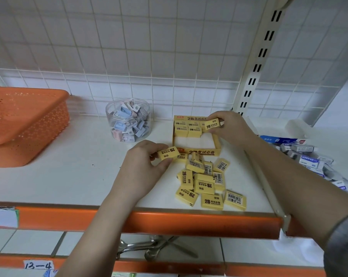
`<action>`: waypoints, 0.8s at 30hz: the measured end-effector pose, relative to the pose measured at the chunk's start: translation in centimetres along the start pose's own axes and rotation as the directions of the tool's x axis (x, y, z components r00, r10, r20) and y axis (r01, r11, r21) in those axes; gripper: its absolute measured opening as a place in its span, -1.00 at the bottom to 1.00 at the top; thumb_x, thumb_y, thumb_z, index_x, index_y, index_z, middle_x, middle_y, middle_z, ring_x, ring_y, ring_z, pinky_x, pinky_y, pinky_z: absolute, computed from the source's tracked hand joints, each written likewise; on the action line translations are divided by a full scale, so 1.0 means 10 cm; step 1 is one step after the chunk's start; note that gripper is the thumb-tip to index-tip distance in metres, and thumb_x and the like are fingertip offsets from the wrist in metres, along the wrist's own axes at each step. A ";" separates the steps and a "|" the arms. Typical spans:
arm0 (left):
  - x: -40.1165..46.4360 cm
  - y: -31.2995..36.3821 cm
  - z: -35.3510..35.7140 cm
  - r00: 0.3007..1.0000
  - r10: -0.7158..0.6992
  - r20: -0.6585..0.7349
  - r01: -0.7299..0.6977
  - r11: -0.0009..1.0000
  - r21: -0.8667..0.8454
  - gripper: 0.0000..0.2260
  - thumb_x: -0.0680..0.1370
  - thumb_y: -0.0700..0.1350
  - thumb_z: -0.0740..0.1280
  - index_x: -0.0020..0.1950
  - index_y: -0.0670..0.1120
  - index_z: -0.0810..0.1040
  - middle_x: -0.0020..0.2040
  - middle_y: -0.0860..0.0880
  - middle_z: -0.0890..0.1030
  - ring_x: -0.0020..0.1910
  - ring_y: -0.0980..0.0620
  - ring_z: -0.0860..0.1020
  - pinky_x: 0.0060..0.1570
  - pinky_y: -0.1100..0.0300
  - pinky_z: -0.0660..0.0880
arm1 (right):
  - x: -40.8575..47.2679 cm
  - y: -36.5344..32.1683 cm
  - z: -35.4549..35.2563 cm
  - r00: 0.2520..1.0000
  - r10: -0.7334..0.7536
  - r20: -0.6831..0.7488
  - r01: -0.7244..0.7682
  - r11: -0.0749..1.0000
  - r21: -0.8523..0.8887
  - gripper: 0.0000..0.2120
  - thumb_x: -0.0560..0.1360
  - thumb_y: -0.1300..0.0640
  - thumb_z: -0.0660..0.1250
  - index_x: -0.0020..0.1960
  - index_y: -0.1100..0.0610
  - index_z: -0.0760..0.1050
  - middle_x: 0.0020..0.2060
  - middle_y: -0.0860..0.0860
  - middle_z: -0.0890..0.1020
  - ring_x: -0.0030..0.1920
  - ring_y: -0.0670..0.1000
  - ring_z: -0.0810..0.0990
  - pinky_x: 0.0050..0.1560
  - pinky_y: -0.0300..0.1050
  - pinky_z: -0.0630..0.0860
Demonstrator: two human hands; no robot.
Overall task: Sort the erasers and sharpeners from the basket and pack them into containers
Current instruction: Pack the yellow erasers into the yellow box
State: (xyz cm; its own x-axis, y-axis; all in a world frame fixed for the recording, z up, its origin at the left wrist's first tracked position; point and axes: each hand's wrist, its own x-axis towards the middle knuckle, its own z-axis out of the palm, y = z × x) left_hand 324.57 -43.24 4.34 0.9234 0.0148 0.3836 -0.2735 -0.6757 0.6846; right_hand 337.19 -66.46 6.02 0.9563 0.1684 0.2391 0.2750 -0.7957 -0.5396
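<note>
Right hand (232, 127) pinches an eraser (212, 123) over the box (217, 140), far right corner. Left hand (144, 166) grips another (168, 153) near its front wall. Seat flush beside the packed row; loose pile (207, 181) waits nearer.

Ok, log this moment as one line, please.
right hand: placing yellow eraser in yellow cardboard box | left hand: holding second yellow eraser | loose pile: unpacked

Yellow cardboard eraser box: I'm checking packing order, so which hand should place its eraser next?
Right hand: its yellow eraser already hovers over the yellow cardboard eraser box; the left hand is outside it.
</note>
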 end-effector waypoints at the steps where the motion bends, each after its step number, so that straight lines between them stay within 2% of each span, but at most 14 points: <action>1: 0.00 0.00 0.01 1.000 0.000 0.002 0.000 1.000 0.001 -0.74 0.43 -0.10 0.45 0.12 0.00 0.62 -0.12 0.13 0.54 -0.16 0.21 0.50 -0.08 0.37 0.45 | 0.01 0.01 0.00 1.000 0.013 0.002 -0.013 0.999 -0.038 -0.74 0.45 0.20 0.43 0.13 0.08 0.56 -0.05 -0.08 0.56 -0.04 -0.13 0.49 -0.10 -0.32 0.38; 4: 0.02 -0.01 0.02 1.000 0.007 0.011 -0.007 1.000 -0.001 -0.74 0.44 -0.10 0.45 0.12 0.00 0.62 -0.13 0.14 0.53 -0.15 0.20 0.50 -0.06 0.31 0.47 | 0.05 0.02 0.01 0.999 0.043 0.033 -0.039 0.991 -0.127 -0.72 0.43 0.19 0.45 0.13 0.12 0.57 0.05 -0.02 0.52 0.04 -0.07 0.45 0.00 -0.25 0.37; 8: 0.05 -0.02 0.04 1.000 0.001 0.008 -0.001 1.000 -0.007 -0.75 0.45 -0.12 0.44 0.13 -0.01 0.62 -0.06 0.10 0.57 -0.10 0.18 0.52 0.01 0.25 0.47 | 0.11 -0.01 0.08 0.995 0.083 0.062 -0.064 0.962 -0.264 -0.70 0.41 0.14 0.48 0.14 0.10 0.59 0.05 0.00 0.51 -0.03 -0.05 0.43 -0.21 -0.33 0.31; 11: 0.06 -0.05 0.04 1.000 -0.023 -0.004 0.023 1.000 0.004 -0.76 0.46 -0.14 0.42 0.12 -0.01 0.61 0.00 0.07 0.60 -0.02 0.13 0.52 0.06 0.20 0.45 | 0.16 0.00 0.16 0.989 0.133 0.059 -0.117 0.967 -0.229 -0.72 0.41 0.18 0.47 0.11 0.13 0.59 0.13 0.07 0.52 -0.05 -0.02 0.49 -0.08 -0.21 0.39; 17: 0.07 -0.11 0.02 1.000 -0.015 -0.012 0.015 1.000 0.008 -0.76 0.45 -0.17 0.44 0.10 0.00 0.62 -0.02 0.07 0.60 -0.06 0.14 0.50 -0.04 0.30 0.38 | 0.08 -0.04 0.22 0.995 0.069 0.068 -0.044 0.948 -0.315 -0.70 0.48 0.15 0.40 0.21 0.12 0.55 0.14 0.06 0.49 0.12 0.06 0.51 -0.04 -0.22 0.30; 21: 0.08 -0.12 0.02 1.000 -0.020 -0.011 0.020 1.000 -0.009 -0.76 0.44 -0.16 0.44 0.10 0.00 0.62 -0.03 0.07 0.60 -0.08 0.15 0.51 -0.08 0.42 0.38 | 0.06 -0.01 0.24 1.000 0.019 0.017 -0.011 0.917 -0.399 -0.81 0.49 0.22 0.35 0.09 0.14 0.59 -0.01 0.07 0.52 -0.02 0.07 0.54 -0.13 -0.19 0.32; 24: 0.11 -0.11 0.03 1.000 -0.022 -0.008 0.022 1.000 -0.022 -0.76 0.44 -0.17 0.45 0.09 0.00 0.62 -0.02 0.08 0.60 -0.07 0.14 0.52 -0.02 0.33 0.41 | 0.06 -0.01 0.25 1.000 0.001 0.010 0.004 0.885 -0.466 -0.84 0.49 0.24 0.30 0.01 0.13 0.62 -0.13 0.03 0.55 -0.12 0.04 0.52 -0.16 -0.14 0.39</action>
State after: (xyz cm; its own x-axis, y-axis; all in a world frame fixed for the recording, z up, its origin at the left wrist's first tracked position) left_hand 325.93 -42.69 3.85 0.9268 0.0357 0.3738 -0.2595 -0.6586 0.7063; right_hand 338.00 -64.86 4.19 0.9576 0.1733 0.2303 0.2005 -0.9745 -0.1003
